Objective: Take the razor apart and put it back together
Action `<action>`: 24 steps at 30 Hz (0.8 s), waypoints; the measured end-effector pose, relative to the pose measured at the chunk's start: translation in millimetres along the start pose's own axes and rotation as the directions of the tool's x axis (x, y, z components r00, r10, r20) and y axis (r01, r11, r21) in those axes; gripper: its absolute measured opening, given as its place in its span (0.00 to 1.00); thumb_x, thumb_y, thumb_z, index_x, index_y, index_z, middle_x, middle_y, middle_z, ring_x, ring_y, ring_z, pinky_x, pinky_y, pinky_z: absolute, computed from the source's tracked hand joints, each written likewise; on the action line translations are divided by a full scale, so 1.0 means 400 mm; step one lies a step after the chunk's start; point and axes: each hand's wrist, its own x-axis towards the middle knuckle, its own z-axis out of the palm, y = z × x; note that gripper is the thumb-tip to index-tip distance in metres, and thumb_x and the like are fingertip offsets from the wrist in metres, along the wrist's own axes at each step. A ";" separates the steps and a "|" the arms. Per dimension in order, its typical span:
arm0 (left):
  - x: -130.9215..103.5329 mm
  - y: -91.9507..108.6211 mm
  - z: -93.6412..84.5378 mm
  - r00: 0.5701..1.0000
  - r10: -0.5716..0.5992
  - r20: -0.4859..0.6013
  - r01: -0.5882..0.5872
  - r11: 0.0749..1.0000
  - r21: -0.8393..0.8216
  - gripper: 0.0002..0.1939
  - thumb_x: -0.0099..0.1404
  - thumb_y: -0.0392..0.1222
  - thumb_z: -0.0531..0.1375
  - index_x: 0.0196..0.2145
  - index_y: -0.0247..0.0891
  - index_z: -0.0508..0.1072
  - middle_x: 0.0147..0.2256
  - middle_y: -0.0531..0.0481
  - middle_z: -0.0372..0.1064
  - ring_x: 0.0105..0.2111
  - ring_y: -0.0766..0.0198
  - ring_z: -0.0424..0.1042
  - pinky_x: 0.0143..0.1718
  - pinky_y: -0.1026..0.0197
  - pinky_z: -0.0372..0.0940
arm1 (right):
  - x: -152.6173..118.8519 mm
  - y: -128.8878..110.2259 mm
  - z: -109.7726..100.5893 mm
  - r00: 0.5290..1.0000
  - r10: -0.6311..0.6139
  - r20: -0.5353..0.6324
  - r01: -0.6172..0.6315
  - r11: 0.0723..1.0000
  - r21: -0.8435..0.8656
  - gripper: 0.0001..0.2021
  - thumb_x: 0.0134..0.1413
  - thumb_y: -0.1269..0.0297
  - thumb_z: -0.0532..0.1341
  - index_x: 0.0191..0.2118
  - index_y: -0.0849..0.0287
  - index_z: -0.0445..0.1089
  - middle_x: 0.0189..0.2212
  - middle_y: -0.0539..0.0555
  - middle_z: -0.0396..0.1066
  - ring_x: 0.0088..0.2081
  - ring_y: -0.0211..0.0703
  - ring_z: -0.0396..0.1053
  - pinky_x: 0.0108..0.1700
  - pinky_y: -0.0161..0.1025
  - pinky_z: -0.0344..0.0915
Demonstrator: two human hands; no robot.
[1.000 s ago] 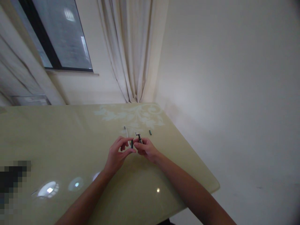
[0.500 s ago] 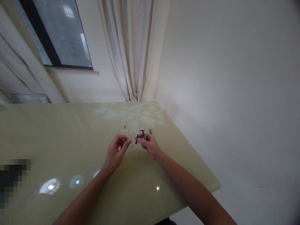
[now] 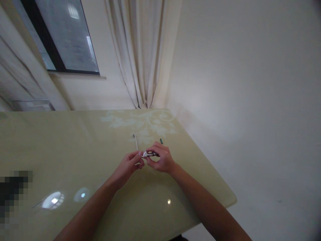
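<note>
My right hand (image 3: 162,159) is closed around a small black-and-white device (image 3: 149,154), its pale end pointing left. The device's exact kind is not clear. At that pale end, my left hand (image 3: 130,165) pinches with thumb and forefinger, its other fingers curled below. A thin white stick with a dark tip (image 3: 135,142) lies just beyond my left fingers. Past my right knuckles, a small dark-green battery (image 3: 161,141) rests on the table. The second green battery seen earlier is hidden now.
The glossy pale-green table (image 3: 75,144) has its right edge close to a white wall (image 3: 240,100). A curtain (image 3: 142,60) hangs at the far edge. A blurred-out dark object (image 3: 12,190) lies at the left.
My hands have come together. The right hand has turned the device from upright to lying leftward, and the left hand now grips its pale end. The battery at my right fingertips went out of sight.
</note>
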 end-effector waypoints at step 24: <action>0.000 0.009 -0.025 0.999 -0.013 -0.030 0.011 0.996 -0.093 0.24 0.54 0.51 0.77 0.47 0.45 0.83 0.46 0.47 0.77 0.36 0.66 0.71 0.37 0.65 0.64 | -0.005 0.009 -0.009 0.998 -0.042 0.054 0.048 0.992 -0.114 0.14 0.64 0.54 0.65 0.50 0.54 0.77 0.37 0.56 0.74 0.36 0.44 0.71 0.39 0.37 0.64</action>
